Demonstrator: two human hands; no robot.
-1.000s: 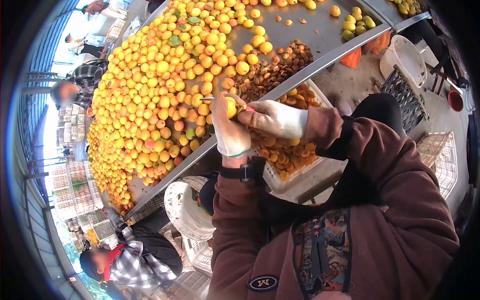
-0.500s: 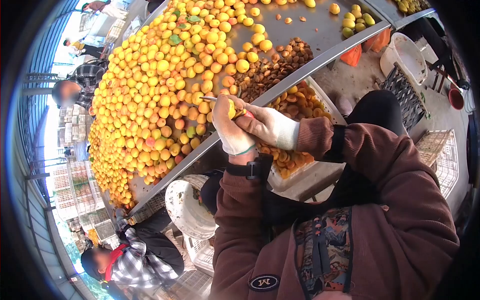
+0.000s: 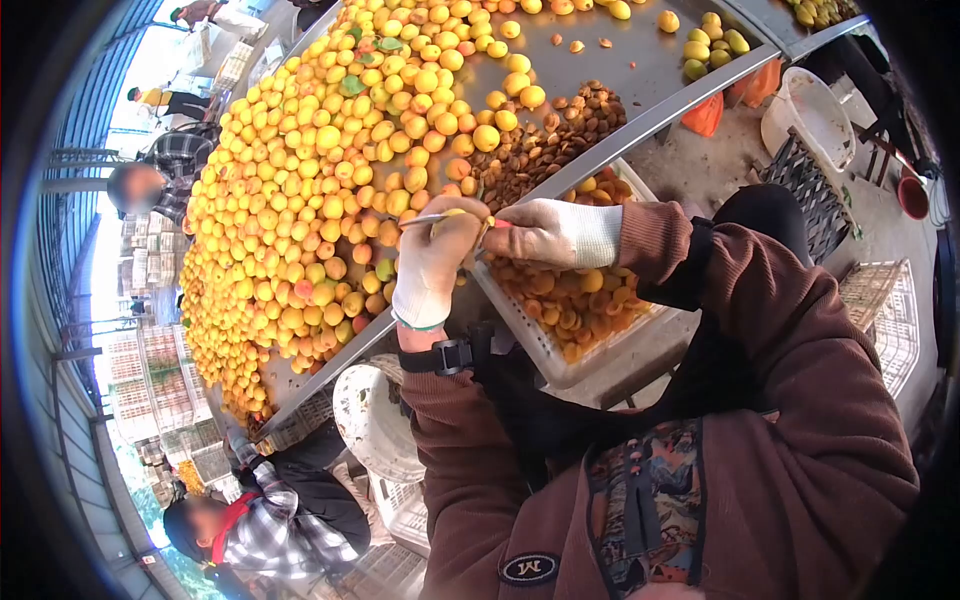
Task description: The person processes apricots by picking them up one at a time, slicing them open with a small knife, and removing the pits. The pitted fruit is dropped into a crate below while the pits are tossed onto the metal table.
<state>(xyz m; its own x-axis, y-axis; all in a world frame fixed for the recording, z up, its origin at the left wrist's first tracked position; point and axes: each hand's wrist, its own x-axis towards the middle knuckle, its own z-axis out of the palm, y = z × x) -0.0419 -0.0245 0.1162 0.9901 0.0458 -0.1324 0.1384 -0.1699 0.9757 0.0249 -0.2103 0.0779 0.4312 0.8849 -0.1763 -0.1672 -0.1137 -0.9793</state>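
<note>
My left hand [image 3: 432, 265], in a pale glove, is closed around a yellow apricot [image 3: 456, 213], mostly hidden by the fingers. Beside it, my gloved right hand [image 3: 545, 233] grips a small knife [image 3: 418, 218]; a bit of its red handle shows, and the thin blade points left past my left hand. Both hands are close together over the metal table's edge [image 3: 590, 163]. Whole apricots [image 3: 300, 190] are heaped beyond them, with a pile of brown pits [image 3: 560, 130] nearby. Below my hands sits a crate [image 3: 560, 378] holding apricot halves [image 3: 590, 310].
A white bucket [image 3: 375, 425] stands at lower left, near a seated person in a checked shirt [image 3: 280, 535]. Another person [image 3: 180, 160] is across the table. At right are a white tub [image 3: 815, 120], a dark crate [image 3: 810, 195] and pale crates [image 3: 885, 320].
My left hand has shifted left and slightly down, and its fingers now cover more of the apricot. My right hand has drawn slightly away from it. More of the crate shows.
</note>
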